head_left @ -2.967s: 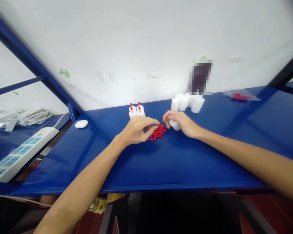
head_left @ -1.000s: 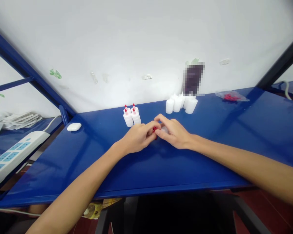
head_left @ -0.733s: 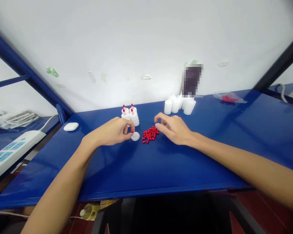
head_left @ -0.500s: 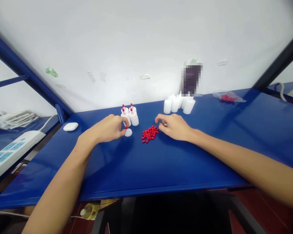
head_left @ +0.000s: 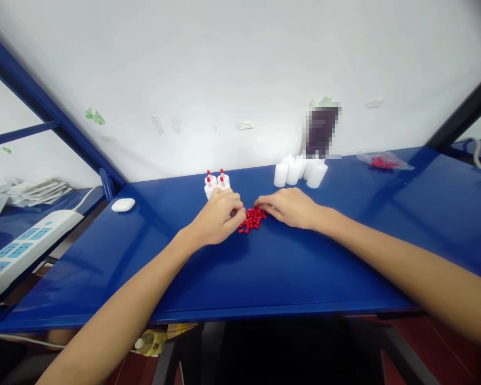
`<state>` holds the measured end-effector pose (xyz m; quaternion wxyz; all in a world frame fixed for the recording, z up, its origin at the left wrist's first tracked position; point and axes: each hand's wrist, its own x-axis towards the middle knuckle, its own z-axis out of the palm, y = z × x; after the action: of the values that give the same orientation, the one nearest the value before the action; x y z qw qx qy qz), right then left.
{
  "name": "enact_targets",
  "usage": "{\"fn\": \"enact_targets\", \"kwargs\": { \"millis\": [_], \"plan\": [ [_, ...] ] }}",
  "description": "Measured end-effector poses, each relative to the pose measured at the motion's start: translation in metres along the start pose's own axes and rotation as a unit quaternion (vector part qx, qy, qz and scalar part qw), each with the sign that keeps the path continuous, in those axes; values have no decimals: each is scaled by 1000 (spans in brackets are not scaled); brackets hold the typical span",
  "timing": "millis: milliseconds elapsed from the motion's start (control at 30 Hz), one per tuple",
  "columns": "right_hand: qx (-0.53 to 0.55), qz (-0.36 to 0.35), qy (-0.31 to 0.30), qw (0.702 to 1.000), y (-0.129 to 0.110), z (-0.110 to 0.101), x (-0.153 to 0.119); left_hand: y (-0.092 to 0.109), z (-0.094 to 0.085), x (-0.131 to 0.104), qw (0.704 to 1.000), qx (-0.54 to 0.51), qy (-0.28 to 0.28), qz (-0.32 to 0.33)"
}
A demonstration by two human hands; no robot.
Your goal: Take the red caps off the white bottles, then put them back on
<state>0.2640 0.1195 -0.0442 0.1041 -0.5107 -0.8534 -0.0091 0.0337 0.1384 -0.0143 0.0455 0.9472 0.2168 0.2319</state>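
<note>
A pile of small red caps [head_left: 253, 220] lies on the blue table between my two hands. My left hand [head_left: 220, 216] is closed at the left edge of the pile, fingers curled with the thumb against them; whatever is in them is hidden. At the pile's upper right, my right hand [head_left: 291, 207] reaches its bent, nearly closed fingertips down among the caps, and I cannot make out what is between them. Behind my left hand stand several white bottles [head_left: 210, 188] with red-tipped nozzles, partly covered by the hand.
Several plain white bottles [head_left: 293, 172] stand at the back near the wall. A clear bag of red pieces [head_left: 385, 161] lies at the back right. At the left are a white rounded object [head_left: 123, 205] and a power strip [head_left: 28, 248]. The table's front edge [head_left: 264, 314] runs below my arms.
My left hand has moved right to the pile from beside a white disc, which no longer shows. My right fingertips have come down to the caps. The view has shifted slightly.
</note>
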Motion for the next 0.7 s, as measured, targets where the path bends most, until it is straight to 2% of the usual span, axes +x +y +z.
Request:
{"fn": "enact_targets", "kwargs": {
  "millis": [133,267,400,567,700],
  "plan": [
    [3,11,3,1000,-1,0,0,-2,22,-2,997,-50,-4,-57],
    [45,24,49,997,-5,-1,-1,-5,33,-4,997,-34,54,-51],
    [39,20,35,998,-5,-5,-3,-10,35,-5,996,16,77,-31],
    [15,29,-4,999,4,-13,-10,-10,34,-6,996,19,82,-29],
    [4,-11,-17,1000,8,-14,-12,-9,36,-5,997,17,78,-18]
  ]
}}
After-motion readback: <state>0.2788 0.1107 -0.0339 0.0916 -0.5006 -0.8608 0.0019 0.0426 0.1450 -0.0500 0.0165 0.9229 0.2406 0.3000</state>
